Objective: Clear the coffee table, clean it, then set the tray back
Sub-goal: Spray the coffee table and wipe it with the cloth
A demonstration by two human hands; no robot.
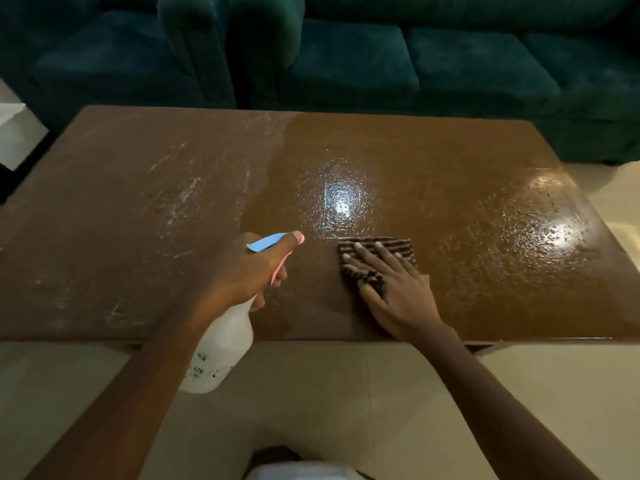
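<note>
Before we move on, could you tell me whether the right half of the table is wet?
Wet: the table's right half glistens with beaded droplets.

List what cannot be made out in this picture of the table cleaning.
- Spray bottle label: head view, print too small, partly behind the left forearm.
- Cloth: near part hidden under the right hand.
- Tray: not in frame.
- Table left corners: cut off by the image edge.

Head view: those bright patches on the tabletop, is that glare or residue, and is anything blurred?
Head view: the patches are glare on the wet right half of the coffee table; the left half is dull with whitish streaks. The sofa is dim. The spray bottle label is too soft to read; table edges bow from the wide lens.
</note>
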